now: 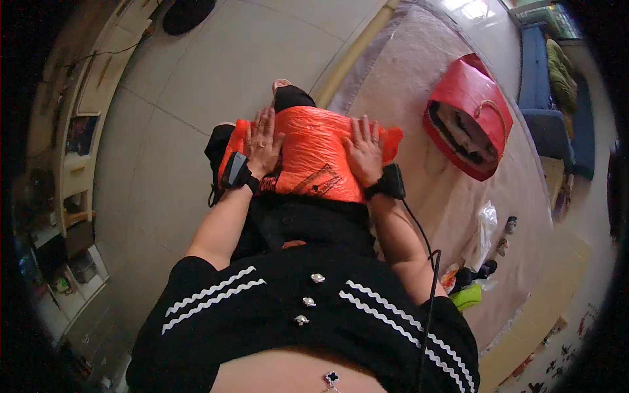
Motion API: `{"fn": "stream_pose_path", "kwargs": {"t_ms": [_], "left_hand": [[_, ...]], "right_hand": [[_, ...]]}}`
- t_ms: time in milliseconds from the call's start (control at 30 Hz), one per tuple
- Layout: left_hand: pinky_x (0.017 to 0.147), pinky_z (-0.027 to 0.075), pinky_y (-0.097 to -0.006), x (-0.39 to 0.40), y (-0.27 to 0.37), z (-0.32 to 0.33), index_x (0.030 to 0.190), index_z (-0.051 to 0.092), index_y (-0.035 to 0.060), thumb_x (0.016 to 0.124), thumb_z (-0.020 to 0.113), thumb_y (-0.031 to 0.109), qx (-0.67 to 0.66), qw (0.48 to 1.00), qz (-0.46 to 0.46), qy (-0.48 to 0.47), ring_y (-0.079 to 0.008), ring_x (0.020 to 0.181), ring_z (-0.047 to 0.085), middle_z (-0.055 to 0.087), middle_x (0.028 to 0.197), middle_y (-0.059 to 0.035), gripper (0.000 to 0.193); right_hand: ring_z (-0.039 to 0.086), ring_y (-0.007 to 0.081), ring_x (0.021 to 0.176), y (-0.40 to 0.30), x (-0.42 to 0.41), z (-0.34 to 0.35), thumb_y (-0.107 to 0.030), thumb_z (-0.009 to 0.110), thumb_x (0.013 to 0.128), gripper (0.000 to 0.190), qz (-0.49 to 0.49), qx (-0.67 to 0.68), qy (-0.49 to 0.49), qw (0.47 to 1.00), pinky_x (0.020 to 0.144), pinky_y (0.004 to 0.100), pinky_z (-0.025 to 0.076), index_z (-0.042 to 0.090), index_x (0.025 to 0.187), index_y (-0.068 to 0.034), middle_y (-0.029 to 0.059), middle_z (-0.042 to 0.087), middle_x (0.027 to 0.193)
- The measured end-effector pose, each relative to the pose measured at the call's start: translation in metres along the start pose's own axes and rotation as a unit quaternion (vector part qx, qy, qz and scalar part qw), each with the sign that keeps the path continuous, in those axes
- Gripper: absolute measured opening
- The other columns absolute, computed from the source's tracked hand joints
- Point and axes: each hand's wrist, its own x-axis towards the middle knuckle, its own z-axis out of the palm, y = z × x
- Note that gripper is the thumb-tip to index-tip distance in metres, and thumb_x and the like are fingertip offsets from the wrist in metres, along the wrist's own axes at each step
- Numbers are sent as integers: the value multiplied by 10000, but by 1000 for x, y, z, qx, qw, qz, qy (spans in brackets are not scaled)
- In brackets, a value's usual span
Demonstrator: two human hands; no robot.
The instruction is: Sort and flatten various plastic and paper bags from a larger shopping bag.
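An orange plastic bag [314, 147] lies across my lap over black trousers [314, 216]. Its surface is wrinkled and bears dark printing near the lower edge; whatever is inside stays hidden. My left hand [264, 142] rests flat on the bag's left part, palm down, fingers pointing away from me. On the right part, near a bunched corner of the bag, my right hand [364, 150] lies flat in the same way. Neither hand has its fingers closed round the bag. Each wrist carries a strapped device, and a black cable [431, 294] runs from the right one.
Right of me is a bed [408, 88] with a pale cover. On it stand a red paper bag [469, 118] with rope handles, and near my right elbow a clear plastic bag [484, 231] and a green cloth [466, 296]. A shelf unit [81, 167] lines the left; a blue sofa [545, 113] is farther right.
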Motion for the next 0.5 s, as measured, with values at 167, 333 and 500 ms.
{"fn": "stream_pose_path", "kwargs": {"t_ms": [167, 333, 500], "left_hand": [[1047, 105, -512, -15, -39, 5, 1368, 255, 66, 885, 416, 406, 228, 972, -45, 42, -349, 1313, 178, 230, 1424, -133, 612], [962, 317, -442, -20, -34, -27, 1254, 369, -8, 813, 570, 358, 123, 979, -148, 67, -359, 1170, 380, 379, 1294, -187, 607], [845, 428, -399, -47, -89, -46, 1150, 442, -65, 678, 728, 438, -158, 912, -378, 30, -300, 1004, 532, 538, 1100, -208, 746]], "right_hand": [[111, 387, 1323, 41, -36, 19, -444, 389, 874, 617, 37, -72, -27, 996, 1047, 547, 104, 239, 1382, -128, 137, 126, 1456], [193, 379, 1301, 39, -37, -2, -367, 502, 847, 580, 54, -23, -66, 996, 1046, 501, 180, 330, 1336, -107, 150, 229, 1419], [382, 364, 1208, 2, -15, -59, -171, 601, 806, 395, 73, 129, 45, 988, 1011, 421, 303, 510, 1169, -45, 185, 443, 1271]]}}
